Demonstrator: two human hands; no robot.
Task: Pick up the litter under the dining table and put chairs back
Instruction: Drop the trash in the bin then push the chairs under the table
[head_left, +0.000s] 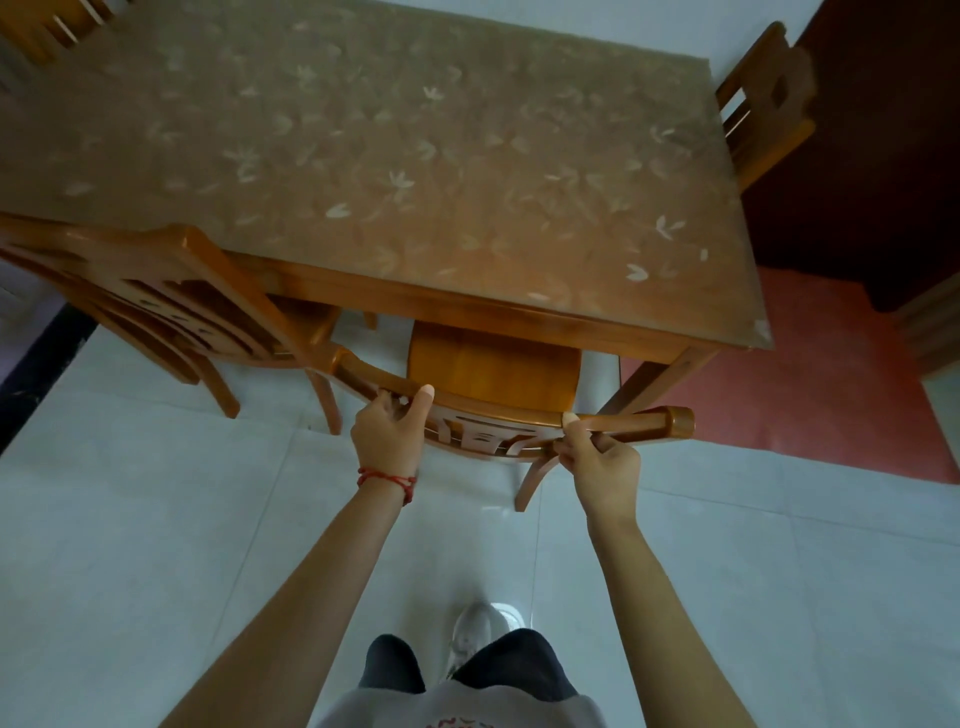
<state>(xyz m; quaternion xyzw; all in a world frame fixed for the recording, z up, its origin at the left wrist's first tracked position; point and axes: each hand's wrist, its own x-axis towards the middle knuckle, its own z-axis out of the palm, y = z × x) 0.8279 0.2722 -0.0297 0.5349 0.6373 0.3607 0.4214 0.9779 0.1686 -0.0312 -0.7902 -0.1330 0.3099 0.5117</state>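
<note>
Both hands gripped the top rail of a wooden chair, left hand and right hand curled round it. The chair faced the bench, seat partly under the bench's near edge, rail parallel to that edge. A second chair stood just left of it at the bench; a third chair stood at the bench's right end.

Wooden chair upright, seat under dining table
</note>
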